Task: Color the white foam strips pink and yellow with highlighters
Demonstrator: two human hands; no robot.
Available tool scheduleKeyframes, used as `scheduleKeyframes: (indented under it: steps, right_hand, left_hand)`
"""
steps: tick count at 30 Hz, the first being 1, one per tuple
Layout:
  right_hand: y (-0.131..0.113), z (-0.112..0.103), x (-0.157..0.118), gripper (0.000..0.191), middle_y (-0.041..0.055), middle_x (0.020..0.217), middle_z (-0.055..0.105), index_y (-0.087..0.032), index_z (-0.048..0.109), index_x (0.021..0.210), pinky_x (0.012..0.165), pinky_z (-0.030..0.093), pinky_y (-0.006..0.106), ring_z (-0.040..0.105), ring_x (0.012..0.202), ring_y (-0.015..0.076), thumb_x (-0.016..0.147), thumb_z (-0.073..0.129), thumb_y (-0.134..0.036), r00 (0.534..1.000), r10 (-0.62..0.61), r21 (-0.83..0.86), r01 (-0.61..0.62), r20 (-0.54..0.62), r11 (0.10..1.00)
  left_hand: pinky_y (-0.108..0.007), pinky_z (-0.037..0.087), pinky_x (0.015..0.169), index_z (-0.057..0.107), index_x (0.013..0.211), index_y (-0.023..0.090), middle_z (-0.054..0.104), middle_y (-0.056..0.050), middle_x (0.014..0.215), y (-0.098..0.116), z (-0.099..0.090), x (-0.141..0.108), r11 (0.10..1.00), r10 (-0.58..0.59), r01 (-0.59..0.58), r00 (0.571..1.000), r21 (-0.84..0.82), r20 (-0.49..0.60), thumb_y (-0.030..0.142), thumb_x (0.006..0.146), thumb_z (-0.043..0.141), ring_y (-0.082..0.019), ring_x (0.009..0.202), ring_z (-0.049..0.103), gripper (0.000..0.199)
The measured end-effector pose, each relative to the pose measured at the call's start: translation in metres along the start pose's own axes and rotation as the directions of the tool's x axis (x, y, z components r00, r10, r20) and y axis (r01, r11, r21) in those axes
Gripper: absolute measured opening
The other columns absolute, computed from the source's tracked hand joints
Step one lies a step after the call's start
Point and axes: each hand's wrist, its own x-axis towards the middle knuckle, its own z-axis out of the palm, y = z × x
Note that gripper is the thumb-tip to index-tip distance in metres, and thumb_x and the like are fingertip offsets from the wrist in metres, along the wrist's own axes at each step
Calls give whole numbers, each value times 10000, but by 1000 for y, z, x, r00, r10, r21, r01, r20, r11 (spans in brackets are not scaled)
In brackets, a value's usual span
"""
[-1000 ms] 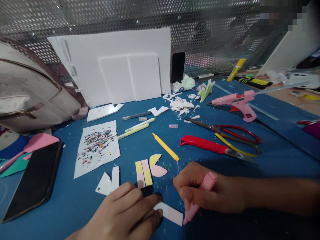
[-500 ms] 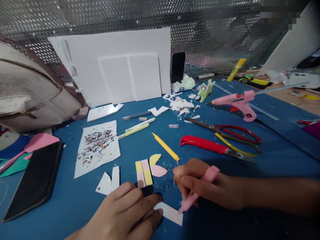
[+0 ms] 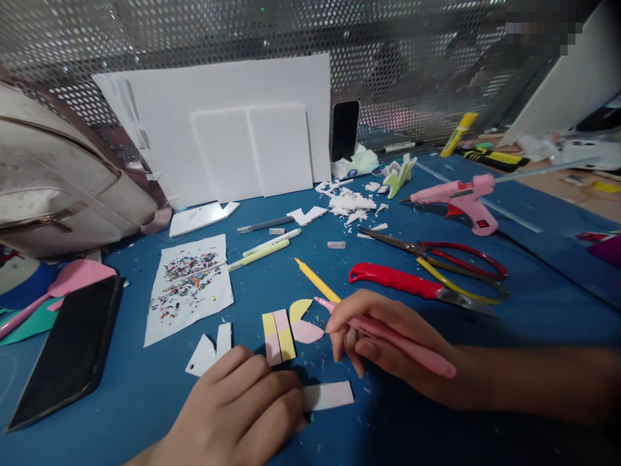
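Note:
My right hand (image 3: 388, 333) is closed around a pink marker (image 3: 402, 343), its tip raised to the upper left beside a yellow marker (image 3: 317, 279). A pale pink strip (image 3: 330, 395) juts out from under the curled fingers of my left hand (image 3: 237, 408), which grips its left end on the blue table; that end is hidden. Just above lie two yellow-and-pink strips (image 3: 279, 336) side by side, along with a small yellow curved piece (image 3: 301, 309) and a pink pointed piece (image 3: 308, 331). White cut pieces (image 3: 202, 356) rest near my left knuckles.
To the right are a red-handled cutter (image 3: 395, 279), scissors (image 3: 427, 252) and a pink glue gun (image 3: 466, 197) with its cord. A paper with colourful bits (image 3: 213, 310), a dark phone (image 3: 63, 349) and a bag (image 3: 63, 181) occupy the left. White scraps (image 3: 352, 204) lie behind.
The pink marker has lifted off the strip and swung round, its tip now pointing up-left. The strip has turned to lie nearly level, and my left fingers have curled further over it.

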Motion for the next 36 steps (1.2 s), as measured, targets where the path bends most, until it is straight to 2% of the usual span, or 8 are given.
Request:
scheduleKeyframes:
  steps: [4,7,11,16,18,22,26,36]
  right_hand:
    - [-3,0,0,212,28,848,577,-175,533,1189,655,464,245,571,744,134,1053,485,-330,995,51,34,-54,81,998]
    - [-8,-1,2,353,73,926,575,-139,525,1222,663,482,279,569,753,152,1064,401,-430,990,29,23,-33,138,999]
    - [-13,-3,7,265,113,1035,583,-130,517,1227,771,498,321,576,865,176,1045,384,-270,984,31,-120,-10,174,993]
    - [-12,-2,9,167,22,761,577,-162,571,853,697,438,272,528,707,138,960,458,-222,975,-40,-214,88,221,973]
    - [-11,-2,8,281,2,695,574,-168,555,768,691,423,257,527,674,122,999,403,-220,969,18,-253,46,246,966]
    - [-12,-2,6,132,-22,708,553,-175,542,878,578,382,210,495,608,100,971,471,-237,947,201,-288,-126,248,949]
    - [-13,-2,7,255,-51,638,447,-197,428,753,532,316,208,400,573,97,963,509,-316,920,312,-352,-219,236,910]
    - [-9,-1,9,290,-50,648,443,-197,381,720,539,285,221,385,581,94,960,485,-324,906,301,-393,-171,297,903]
  left_hand:
    - [-323,370,646,676,975,109,708,-58,867,0,3,-2,1000,19,-19,1000,-13,-10,225,1007,569,-160,693,561,161]
    - [-320,392,646,700,1067,133,704,-45,862,3,2,-3,997,82,-82,997,-15,-9,239,1007,569,-155,670,561,180]
    - [-305,416,639,720,1061,179,722,-2,863,6,-3,0,994,105,-106,991,8,88,171,973,613,-141,667,578,138]
    - [-300,386,611,736,998,177,700,9,833,3,3,-1,983,181,-180,983,26,-42,119,1002,522,-126,633,535,221]
    - [-305,372,618,740,978,177,691,9,835,1,8,-2,980,197,-195,977,34,-76,112,1013,485,-129,640,520,266]
    - [-316,350,632,741,953,182,681,15,833,1,14,-5,984,180,-179,980,25,-85,128,1054,388,-131,638,491,371]
    - [-323,341,635,726,897,170,671,13,808,3,16,-6,990,144,-143,984,18,-106,159,1082,315,-129,633,483,451]
    - [-322,339,643,714,879,158,663,11,811,3,17,-5,989,149,-149,983,9,-104,165,1077,353,-125,645,498,412]
